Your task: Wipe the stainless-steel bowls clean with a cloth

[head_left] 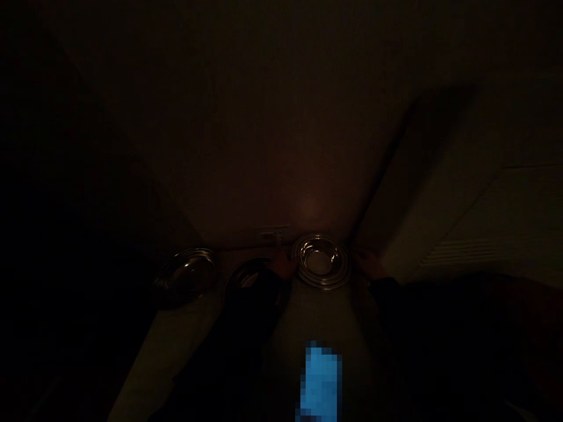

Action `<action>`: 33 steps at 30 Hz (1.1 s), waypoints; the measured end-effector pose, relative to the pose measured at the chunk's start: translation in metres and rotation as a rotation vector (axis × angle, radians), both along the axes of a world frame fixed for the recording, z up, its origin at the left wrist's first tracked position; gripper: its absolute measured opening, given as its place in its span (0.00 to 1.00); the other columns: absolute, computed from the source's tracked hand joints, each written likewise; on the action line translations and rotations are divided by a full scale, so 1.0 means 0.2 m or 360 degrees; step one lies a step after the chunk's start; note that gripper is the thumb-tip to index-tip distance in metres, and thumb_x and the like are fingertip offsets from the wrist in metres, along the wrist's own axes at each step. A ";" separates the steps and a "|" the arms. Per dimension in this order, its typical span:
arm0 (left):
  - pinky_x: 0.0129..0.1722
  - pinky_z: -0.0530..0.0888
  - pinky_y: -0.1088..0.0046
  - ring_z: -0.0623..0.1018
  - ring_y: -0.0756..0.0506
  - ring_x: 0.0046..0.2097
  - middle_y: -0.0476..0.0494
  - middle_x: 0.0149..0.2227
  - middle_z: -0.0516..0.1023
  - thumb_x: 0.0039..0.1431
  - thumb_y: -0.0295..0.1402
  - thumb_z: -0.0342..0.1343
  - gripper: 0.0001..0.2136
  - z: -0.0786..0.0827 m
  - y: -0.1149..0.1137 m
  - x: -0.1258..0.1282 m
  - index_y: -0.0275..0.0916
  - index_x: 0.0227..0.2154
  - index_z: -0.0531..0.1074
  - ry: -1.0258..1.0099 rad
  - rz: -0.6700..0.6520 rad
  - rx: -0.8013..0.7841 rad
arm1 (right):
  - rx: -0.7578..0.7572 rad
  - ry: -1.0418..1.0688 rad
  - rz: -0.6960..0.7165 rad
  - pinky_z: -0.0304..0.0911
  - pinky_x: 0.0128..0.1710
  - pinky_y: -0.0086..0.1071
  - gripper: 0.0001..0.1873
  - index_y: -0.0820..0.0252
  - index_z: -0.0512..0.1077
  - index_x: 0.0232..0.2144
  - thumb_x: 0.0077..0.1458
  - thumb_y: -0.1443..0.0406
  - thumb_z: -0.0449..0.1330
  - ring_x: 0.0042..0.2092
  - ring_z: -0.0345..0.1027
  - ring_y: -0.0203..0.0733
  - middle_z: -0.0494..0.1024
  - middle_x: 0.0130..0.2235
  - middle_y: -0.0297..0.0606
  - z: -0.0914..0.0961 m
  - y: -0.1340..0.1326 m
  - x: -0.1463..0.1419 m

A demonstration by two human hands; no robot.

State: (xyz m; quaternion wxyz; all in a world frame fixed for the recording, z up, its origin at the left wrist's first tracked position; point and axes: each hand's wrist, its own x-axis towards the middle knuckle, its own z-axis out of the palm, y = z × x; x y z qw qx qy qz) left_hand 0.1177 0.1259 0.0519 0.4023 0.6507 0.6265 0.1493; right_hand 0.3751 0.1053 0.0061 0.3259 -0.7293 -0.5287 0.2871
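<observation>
The scene is very dark. A shiny steel bowl-shaped plate sits at the far end of a pale surface. My left hand touches its left rim and my right hand is at its right rim, both seemingly gripping it; the fingers are hard to make out. Dark sleeves run back from both hands toward me.
Two more steel plates lie to the left: one beside my left hand, another further left. A bright blue blurred rectangle glows near the bottom centre. A wall rises behind, and a pale door or panel stands at right.
</observation>
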 end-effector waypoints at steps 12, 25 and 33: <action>0.35 0.73 0.72 0.80 0.43 0.37 0.36 0.35 0.81 0.57 0.36 0.52 0.15 0.08 -0.04 0.01 0.29 0.33 0.77 -0.0071 -0.0006 -0.0046 | -0.0029 -0.0012 0.0028 0.68 0.44 0.38 0.16 0.62 0.79 0.37 0.51 0.62 0.55 0.44 0.75 0.49 0.81 0.39 0.43 0.07 -0.06 0.02; 0.41 0.73 0.72 0.79 0.43 0.44 0.37 0.41 0.81 0.55 0.38 0.55 0.15 0.20 -0.07 -0.07 0.31 0.39 0.77 -0.0151 0.0075 0.0101 | 0.0183 0.0003 0.0095 0.67 0.45 0.39 0.16 0.62 0.79 0.36 0.51 0.62 0.55 0.43 0.74 0.48 0.81 0.38 0.42 0.27 -0.12 0.00; 0.36 0.73 0.74 0.79 0.44 0.40 0.41 0.38 0.81 0.55 0.39 0.53 0.14 0.30 -0.13 -0.18 0.33 0.36 0.77 -0.0215 0.0107 0.0197 | 0.0219 0.0111 0.0132 0.73 0.35 0.34 0.14 0.62 0.80 0.33 0.51 0.64 0.55 0.37 0.75 0.46 0.81 0.33 0.39 0.42 -0.18 -0.13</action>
